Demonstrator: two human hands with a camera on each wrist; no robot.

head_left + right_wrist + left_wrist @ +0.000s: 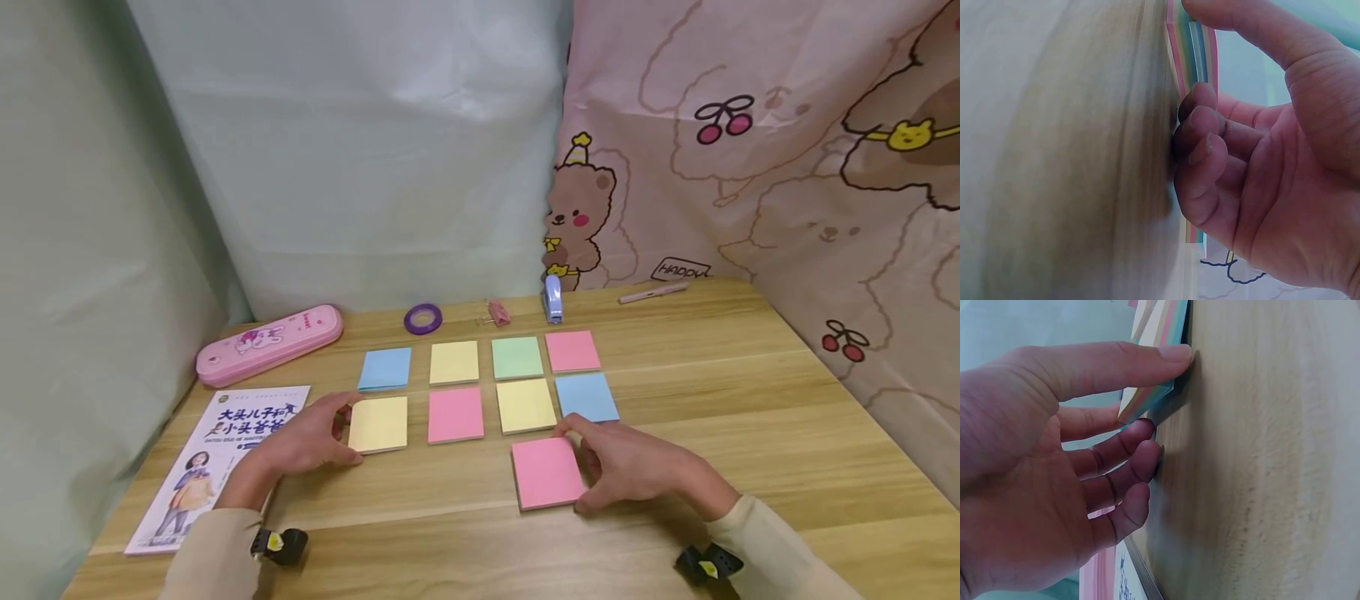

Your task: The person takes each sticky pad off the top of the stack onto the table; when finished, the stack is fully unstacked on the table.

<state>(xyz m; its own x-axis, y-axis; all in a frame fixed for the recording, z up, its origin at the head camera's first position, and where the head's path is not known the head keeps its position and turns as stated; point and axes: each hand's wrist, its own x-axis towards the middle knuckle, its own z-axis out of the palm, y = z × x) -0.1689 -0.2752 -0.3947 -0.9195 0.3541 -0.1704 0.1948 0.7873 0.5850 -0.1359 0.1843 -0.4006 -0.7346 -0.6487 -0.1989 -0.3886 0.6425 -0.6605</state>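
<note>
My left hand (311,437) pinches the left end of a yellow sticky-note pad (378,425), thumb at its near edge and index finger at the far one. Layered coloured edges of that pad (1147,400) show in the left wrist view, and the other fingers curl loosely below. With thumb and index finger, my right hand (633,462) holds a pink sticky-note pad (547,473) by its right side, nearer to me than the other pads. The right wrist view shows that pad's striped edge (1192,59) beside the fingertips.
Pads in two rows lie beyond, including a pink one (456,415), a yellow one (527,406) and a blue one (587,397). A book (217,467) and pencil case (270,346) are at left. Purple tape (423,318), a stapler (552,300) and a pen (654,292) line the back.
</note>
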